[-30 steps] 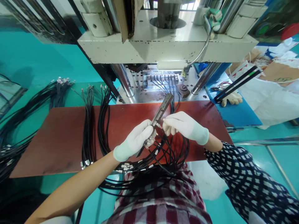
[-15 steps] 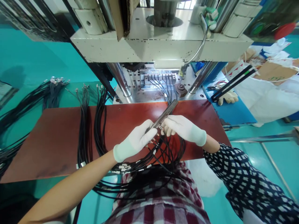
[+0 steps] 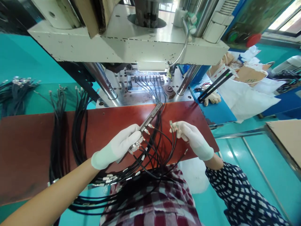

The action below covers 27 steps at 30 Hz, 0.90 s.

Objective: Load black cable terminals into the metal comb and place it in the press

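My gloved left hand (image 3: 125, 141) is closed around a long metal bar (image 3: 151, 116), held tilted over the reddish-brown board. Several black cables with metal connectors (image 3: 146, 131) stick out along the bar's right side. To the right, my gloved right hand (image 3: 188, 133) pinches the connector end of a black cable (image 3: 176, 138). A second connector end (image 3: 171, 123) stands just left of its fingertips; whether the fingers touch it I cannot tell. Loose black cables (image 3: 162, 157) run from both hands down across my lap. One free cable end (image 3: 186, 152) points up below my right hand.
Ahead stands a press with a white plate (image 3: 113, 50) above a metal fixture (image 3: 134, 84) holding several cables. Cable bundles (image 3: 57, 125) lie across the board (image 3: 28, 150) on the left. Black bars (image 3: 215, 84) and a glove (image 3: 213, 98) lie on a blue surface at right.
My right hand has moved away from the bar to the right and now has a cable end in its fingers. My left hand still grips the bar. The camera view has shifted to the right.
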Each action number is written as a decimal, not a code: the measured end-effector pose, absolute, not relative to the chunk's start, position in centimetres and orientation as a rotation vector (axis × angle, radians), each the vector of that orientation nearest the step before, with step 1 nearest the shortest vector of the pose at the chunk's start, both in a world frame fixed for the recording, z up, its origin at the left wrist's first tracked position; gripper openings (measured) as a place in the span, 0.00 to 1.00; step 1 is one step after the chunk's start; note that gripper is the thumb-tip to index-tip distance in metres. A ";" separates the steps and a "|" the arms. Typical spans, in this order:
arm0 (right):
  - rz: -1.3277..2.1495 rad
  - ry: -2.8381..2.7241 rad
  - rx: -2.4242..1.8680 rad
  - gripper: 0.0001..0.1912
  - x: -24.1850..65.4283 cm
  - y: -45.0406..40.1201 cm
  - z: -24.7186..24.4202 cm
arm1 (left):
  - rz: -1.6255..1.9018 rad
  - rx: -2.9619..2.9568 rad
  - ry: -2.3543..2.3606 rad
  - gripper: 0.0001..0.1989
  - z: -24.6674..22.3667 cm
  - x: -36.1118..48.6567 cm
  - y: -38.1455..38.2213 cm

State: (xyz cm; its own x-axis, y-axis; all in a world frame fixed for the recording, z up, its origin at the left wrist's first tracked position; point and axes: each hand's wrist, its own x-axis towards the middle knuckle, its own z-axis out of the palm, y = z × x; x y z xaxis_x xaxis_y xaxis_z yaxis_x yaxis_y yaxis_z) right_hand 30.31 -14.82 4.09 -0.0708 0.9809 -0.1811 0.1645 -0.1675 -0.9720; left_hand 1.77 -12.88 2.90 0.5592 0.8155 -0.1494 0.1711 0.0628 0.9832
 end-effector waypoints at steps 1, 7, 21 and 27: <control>1.328 -1.320 -1.434 0.25 29.8 -14.9 4.4 | 0.599 1.461 0.897 0.16 2.9 1.8 -12.8; 1.564 -1.163 -1.254 0.18 28.5 -14.4 5.1 | 0.562 1.472 0.862 0.16 3.6 1.4 -12.5; 1.969 -0.946 -0.981 0.20 29.4 -13.6 5.9 | 0.555 1.366 0.822 0.17 4.1 1.2 -12.1; 1.945 -1.046 -0.856 0.20 29.3 -13.7 5.6 | 0.527 1.378 0.825 0.18 4.2 1.4 -11.9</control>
